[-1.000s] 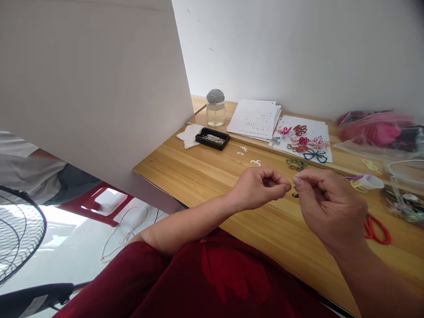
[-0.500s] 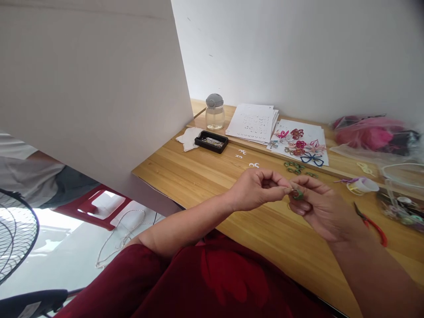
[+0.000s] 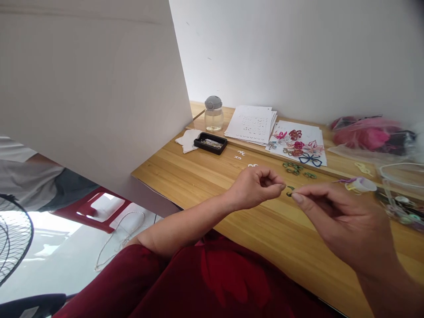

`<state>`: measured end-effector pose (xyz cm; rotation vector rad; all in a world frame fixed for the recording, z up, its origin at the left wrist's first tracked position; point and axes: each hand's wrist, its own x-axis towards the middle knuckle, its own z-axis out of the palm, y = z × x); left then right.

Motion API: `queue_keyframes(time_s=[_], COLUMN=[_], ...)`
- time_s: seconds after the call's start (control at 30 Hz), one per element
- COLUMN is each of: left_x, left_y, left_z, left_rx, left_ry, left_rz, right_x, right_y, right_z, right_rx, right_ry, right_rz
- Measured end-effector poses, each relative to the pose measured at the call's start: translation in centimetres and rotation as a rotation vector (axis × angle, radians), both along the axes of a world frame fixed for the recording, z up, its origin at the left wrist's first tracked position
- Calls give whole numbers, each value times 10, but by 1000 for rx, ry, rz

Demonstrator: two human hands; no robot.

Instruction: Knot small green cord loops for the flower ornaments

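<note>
Green piece (image 3: 289, 194), tucked in the right hand's (image 3: 347, 225) fingers half a second earlier, now showed between the hands; the right hand had turned. Left hand (image 3: 253, 190): thumb and forefinger pressed together. Right grip: likewise; could not tell whether either pinched the piece or a strand. Judged still in work, apart from other green pieces (image 3: 293, 171) on the surface (image 3: 185, 172).

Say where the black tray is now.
In the head view, the black tray sits on the wooden desk, in front of the grey-lidded bottle and just right of the white tissue.
</note>
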<state>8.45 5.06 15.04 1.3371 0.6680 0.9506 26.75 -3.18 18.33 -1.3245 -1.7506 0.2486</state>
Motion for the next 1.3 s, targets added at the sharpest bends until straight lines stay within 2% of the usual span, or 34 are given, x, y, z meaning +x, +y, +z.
queue_keyframes(time_s=[0.1, 0.23, 0.4, 0.5, 0.6, 0.7, 0.77, 0.83, 0.93, 1.03, 1.1, 1.2, 1.3], left_x=[-1, -2, -2, -1, 2, 3, 4, 4, 4, 6, 6, 7, 8], left_y=[-1, -3, -2, 1, 6, 9, 10, 10, 9, 8, 7, 6, 8], left_z=[5, 9, 8, 3, -2, -6, -6, -3, 3, 8, 10, 11, 10], left_rx=[4, -13, -30, -34, -50, -30, -13, -9, -4, 18, 26, 11, -2], left_ry=[-23, -61, -154, -161, -140, -88, -47, -14, -6, -56, -106, -168, -174], left_rz=[-93, -175, -137, -62, 47, 92, 67, 18, -66, -136, -161, -148, -99], right_x=[4, 8, 5, 0, -5, -6, -4, -1, 7, 15, 19, 21, 16], right_y=[15, 40, 50, 39, 22, 7, 3, 6, 23, 45, 57, 68, 64], right_z=[11, 11, -18, -35, -38, -25, -12, 1, 14, 18, 15, 2, -16], right_rx=[41, -112, -457, -507, -444, -235, -64, 64, 119, 42, -51, -263, -432], right_ry=[-19, 224, 636, 725, 512, 230, 73, -61, -117, 1, 131, 363, 562], right_rz=[15, 113, 199, 206, 167, 62, 7, 28, 125, 132, 125, 157, 207])
